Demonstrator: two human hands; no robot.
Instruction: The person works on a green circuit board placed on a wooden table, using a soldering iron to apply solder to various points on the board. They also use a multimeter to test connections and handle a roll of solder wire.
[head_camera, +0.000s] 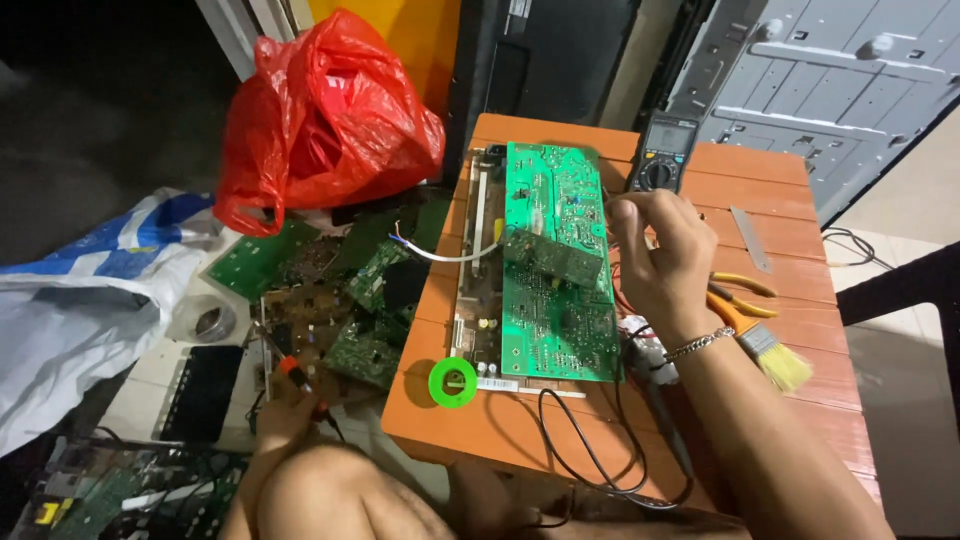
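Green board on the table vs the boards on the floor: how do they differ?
The green board lies flat, alone, on the orange table, bright green side up, right hand at its edge. The floor boards are piled and overlapping, darker, partly brown; the left hand is near them. All are circuit boards.

Bright overhead light falls on the counter (520, 420), and the green circuit board (555, 270) shows vivid and sharp. The upper left corner sinks into near black. Soft shadows lie under the forearm. Edges bow outward, wide-lens style, and the near knee blurs slightly.
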